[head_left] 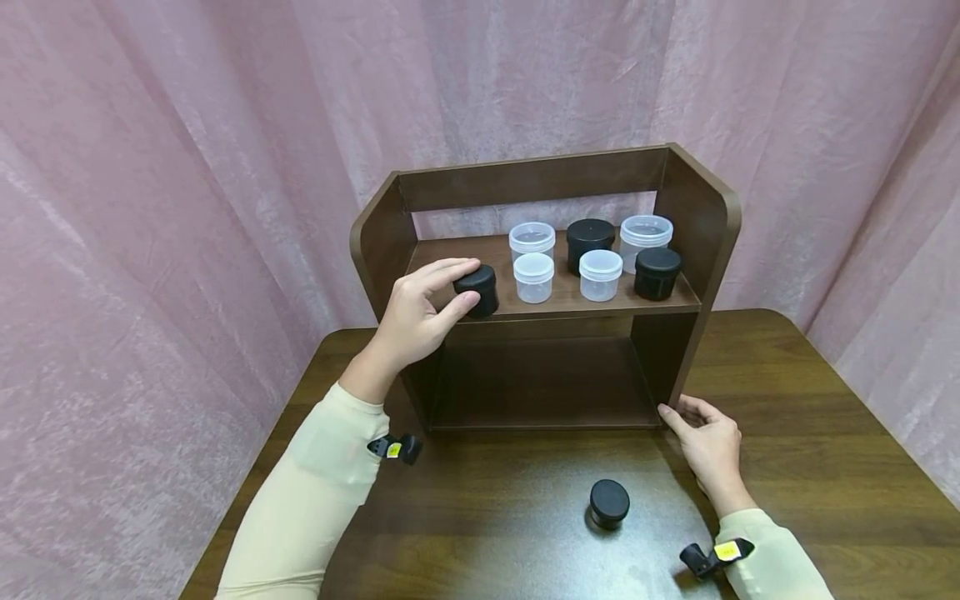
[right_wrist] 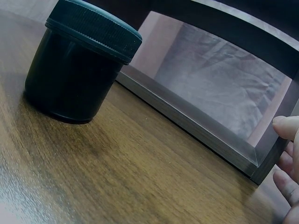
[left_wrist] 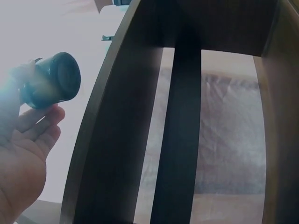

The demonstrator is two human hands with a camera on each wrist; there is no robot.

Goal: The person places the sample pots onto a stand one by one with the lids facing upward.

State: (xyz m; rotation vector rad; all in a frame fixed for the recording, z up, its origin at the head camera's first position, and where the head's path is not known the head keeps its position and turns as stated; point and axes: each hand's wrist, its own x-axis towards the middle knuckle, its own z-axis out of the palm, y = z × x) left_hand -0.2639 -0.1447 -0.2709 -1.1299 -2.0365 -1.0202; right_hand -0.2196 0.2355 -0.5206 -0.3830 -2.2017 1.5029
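My left hand (head_left: 420, 310) pinches a small black lidded jar (head_left: 482, 293) between thumb and fingers, at the left front of the upper shelf. In the left wrist view that jar (left_wrist: 65, 77) stands out in front of the brown wooden shelf unit (left_wrist: 100, 116). Down at the unit's lower right corner, my right hand (head_left: 708, 446) grips the front edge of the side panel (head_left: 693, 217), thumb in front. Another black jar (head_left: 609, 502) stands on the table, to the left of my right wrist; it looms large in the right wrist view (right_wrist: 74, 70).
On the upper shelf (head_left: 457, 248) are clear jars, such as the front one (head_left: 534, 283), and two black jars, one at the back (head_left: 590, 242) and one at the right front (head_left: 657, 279). The wooden table (head_left: 480, 508) lies beneath; a pink curtain (head_left: 247, 167) hangs behind.
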